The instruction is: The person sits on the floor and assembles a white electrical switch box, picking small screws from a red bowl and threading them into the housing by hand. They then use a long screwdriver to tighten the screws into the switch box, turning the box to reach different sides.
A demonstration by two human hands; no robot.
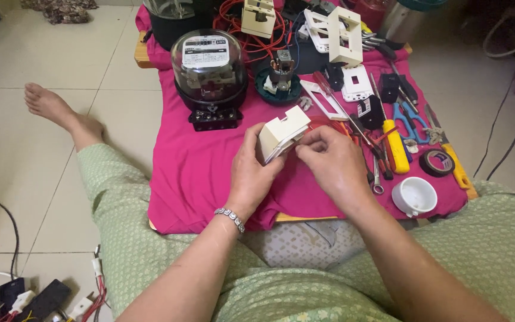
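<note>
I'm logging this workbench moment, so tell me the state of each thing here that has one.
Cream switch box: lifted off the cloth, tilted, held by both hands.
Left hand: gripping the box from below.
Right hand: fingers pinching at the box's edge.
Electric meter: upright on the pink cloth, dome on.
Black tape roll: lying flat.
White cap: open side up.

1. Left hand (251,173): raised, back toward the camera, fingers curled in a grip, thumb on top.
2. Right hand (332,164): close beside it, fingertips pinched together toward the left hand.
3. Both forearms: bare, converging from the lower edge.
</note>
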